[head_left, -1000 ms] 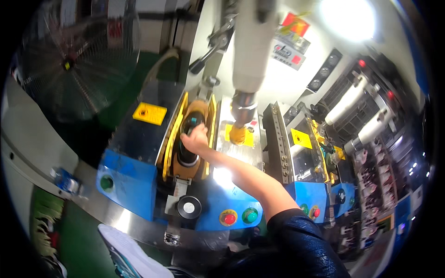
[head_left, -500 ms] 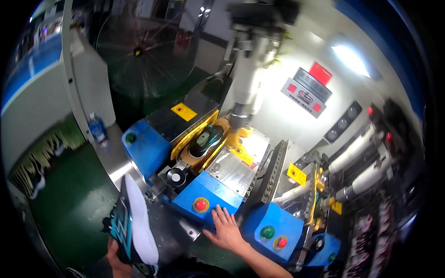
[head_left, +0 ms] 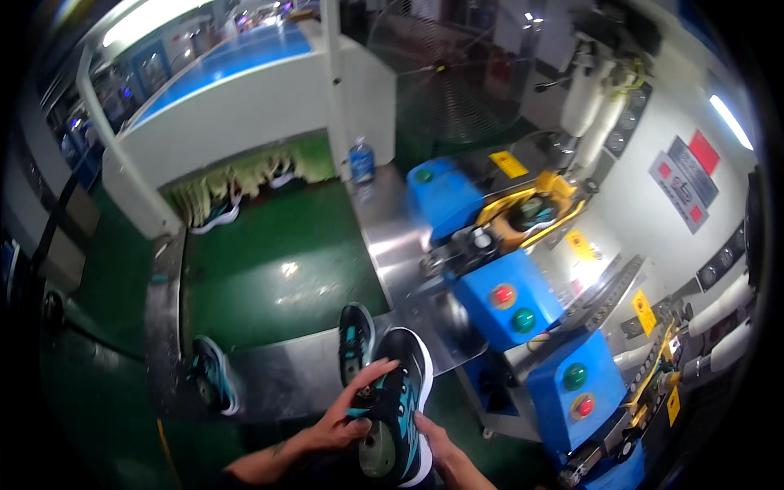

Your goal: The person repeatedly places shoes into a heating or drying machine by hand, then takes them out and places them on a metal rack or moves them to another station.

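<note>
A black and teal sneaker (head_left: 406, 400) with a white sole is between my two hands at the lower middle, toe pointing away from me. A greenish shoe last (head_left: 377, 449) fills its opening. My left hand (head_left: 343, 420) lies across the left side and top of the sneaker, fingers closed around it. From the right, my right hand (head_left: 441, 449) presses against the sole's edge; part of it is hidden. Just beyond, a similar shoe (head_left: 356, 339) rests on the metal ledge (head_left: 286, 376). Another dark shoe (head_left: 214, 376) sits at that ledge's left end.
A green conveyor belt (head_left: 278, 278) leads to a fringed opening with shoes under it. To the right stands a press with blue housings (head_left: 506, 298), buttons and yellow pads (head_left: 563, 184) around another shoe (head_left: 535, 211). A bottle (head_left: 361, 159) stands by the conveyor.
My view has swung left. My right hand has left the blue housing and joined my left on the sneaker, which has come to the middle and turned from its sole to its upper.
</note>
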The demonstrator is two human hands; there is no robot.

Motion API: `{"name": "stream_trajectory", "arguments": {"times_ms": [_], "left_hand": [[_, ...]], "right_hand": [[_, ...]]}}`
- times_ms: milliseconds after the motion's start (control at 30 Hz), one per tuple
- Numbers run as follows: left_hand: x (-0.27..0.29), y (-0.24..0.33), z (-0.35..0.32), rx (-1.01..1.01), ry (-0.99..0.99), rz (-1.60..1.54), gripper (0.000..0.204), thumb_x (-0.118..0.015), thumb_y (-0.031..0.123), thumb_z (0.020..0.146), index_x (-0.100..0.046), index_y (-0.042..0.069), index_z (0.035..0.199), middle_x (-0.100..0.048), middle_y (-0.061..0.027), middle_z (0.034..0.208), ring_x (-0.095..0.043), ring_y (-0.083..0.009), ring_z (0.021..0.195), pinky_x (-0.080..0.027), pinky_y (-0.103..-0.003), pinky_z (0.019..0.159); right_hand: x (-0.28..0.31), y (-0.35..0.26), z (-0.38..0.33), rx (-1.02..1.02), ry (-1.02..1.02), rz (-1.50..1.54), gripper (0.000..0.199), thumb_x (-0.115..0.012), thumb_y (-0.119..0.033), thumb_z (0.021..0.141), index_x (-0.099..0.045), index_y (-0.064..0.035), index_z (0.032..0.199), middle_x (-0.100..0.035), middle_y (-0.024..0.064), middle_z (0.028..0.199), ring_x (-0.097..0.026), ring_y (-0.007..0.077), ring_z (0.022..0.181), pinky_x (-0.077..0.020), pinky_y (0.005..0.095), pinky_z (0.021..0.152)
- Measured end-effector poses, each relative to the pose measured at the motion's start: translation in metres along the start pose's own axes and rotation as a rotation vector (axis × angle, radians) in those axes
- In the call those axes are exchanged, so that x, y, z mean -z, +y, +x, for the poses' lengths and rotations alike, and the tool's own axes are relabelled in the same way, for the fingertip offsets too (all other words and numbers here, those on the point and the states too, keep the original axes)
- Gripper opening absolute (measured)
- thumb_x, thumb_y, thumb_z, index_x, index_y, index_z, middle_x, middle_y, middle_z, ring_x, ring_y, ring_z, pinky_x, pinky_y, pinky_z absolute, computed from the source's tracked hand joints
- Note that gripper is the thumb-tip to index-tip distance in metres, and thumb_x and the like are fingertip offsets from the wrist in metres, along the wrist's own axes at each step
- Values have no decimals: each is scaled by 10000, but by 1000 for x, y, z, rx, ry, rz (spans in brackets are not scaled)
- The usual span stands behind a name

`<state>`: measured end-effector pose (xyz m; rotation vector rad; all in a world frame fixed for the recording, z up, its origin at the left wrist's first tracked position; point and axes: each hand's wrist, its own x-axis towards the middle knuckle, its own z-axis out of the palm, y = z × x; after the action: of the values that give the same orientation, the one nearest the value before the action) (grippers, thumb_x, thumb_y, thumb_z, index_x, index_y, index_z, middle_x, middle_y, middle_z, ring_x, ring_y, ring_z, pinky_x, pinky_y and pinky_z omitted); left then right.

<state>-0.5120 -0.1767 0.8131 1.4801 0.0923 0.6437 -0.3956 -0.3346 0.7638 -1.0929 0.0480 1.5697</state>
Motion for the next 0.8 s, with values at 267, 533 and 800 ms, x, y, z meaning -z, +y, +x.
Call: {"name": "stream_trajectory", "arguments": {"times_ms": [267, 533, 800], "left_hand": [[85, -24, -40, 227, 613, -282, 348, -416, 316, 962, -477, -1, 1092, -584, -132, 925, -531, -201, 977, -401, -348, 905], [193, -23, -65, 358, 613, -66, 256, -427, 240, 962, -503, 11, 1045, -597, -100, 858, -548, -184, 890, -380, -348, 935], [197, -42, -50, 404, 292, 34, 349, -390, 325, 971, -523, 3, 993, -541, -75, 852, -528, -200, 872, -399, -372, 900]], "right_hand": [[-33, 42, 110, 381, 343, -568, 655, -599, -363, 867, -365, 72, 1297, -440, 210, 1316, -415, 272, 1233, -345, 357, 1009], [-61, 43, 249, 579, 802, -1161, 601, -693, -254, 686, -487, 52, 1161, -588, 296, 998, -585, 418, 913, -472, 454, 801], [-76, 95, 104, 448, 857, -188, 437, -740, -133, 747, -566, 60, 1098, -645, 56, 924, -584, 114, 847, -477, 282, 777]]}}
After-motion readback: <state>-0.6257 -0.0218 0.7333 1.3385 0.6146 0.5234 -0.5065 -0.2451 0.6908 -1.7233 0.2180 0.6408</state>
